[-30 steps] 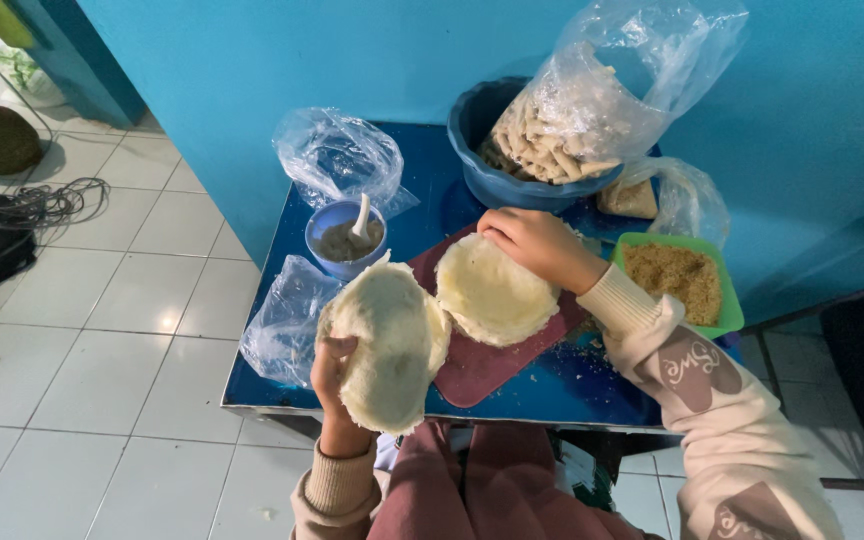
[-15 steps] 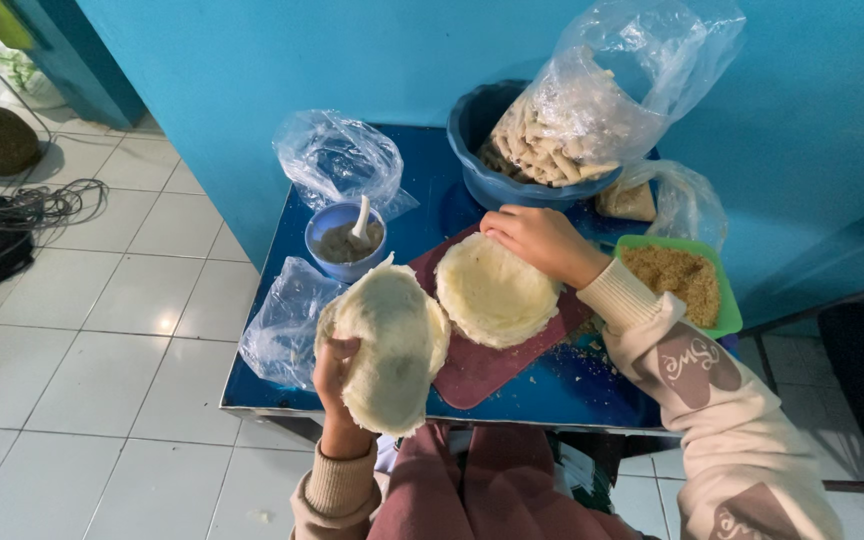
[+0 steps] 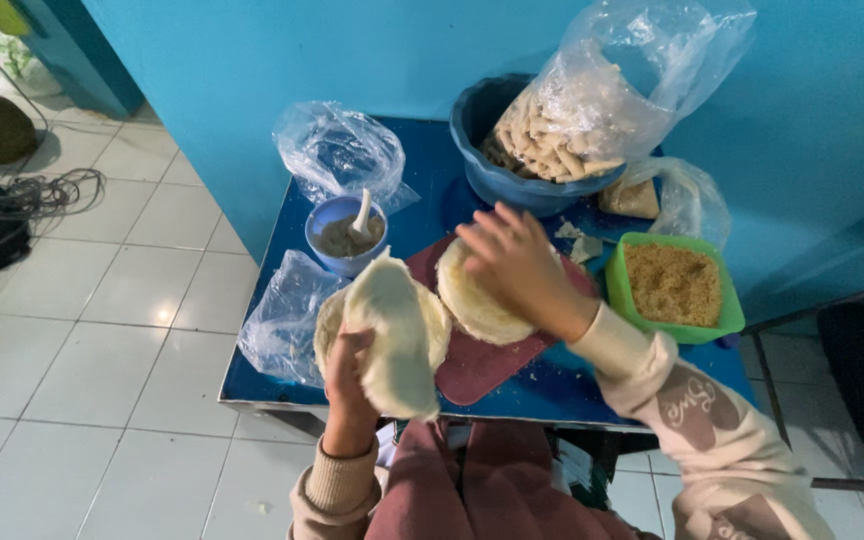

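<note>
My left hand (image 3: 350, 372) holds up a thin pale round wrapper (image 3: 392, 330), lifted off a stack of wrappers (image 3: 434, 318) at the table's front left. My right hand (image 3: 514, 262) hovers with fingers spread over another round wrapper (image 3: 472, 300) that lies flat on a dark red cutting board (image 3: 482, 365). Behind the stack stands a small blue bowl (image 3: 330, 218) of grey filling with a white spoon (image 3: 362, 212) in it.
A blue table (image 3: 432, 205) carries a big blue basin (image 3: 487, 165) with a plastic bag of rolled pieces (image 3: 552, 140), a green tub of crumbs (image 3: 674, 285) at right, and clear plastic bags (image 3: 337, 150) at left. White floor tiles and cables (image 3: 37, 195) lie to the left.
My left hand has raised the wrapper and turned it more on edge. My right hand has lifted from the far edge of the flat wrapper and now hovers over it.
</note>
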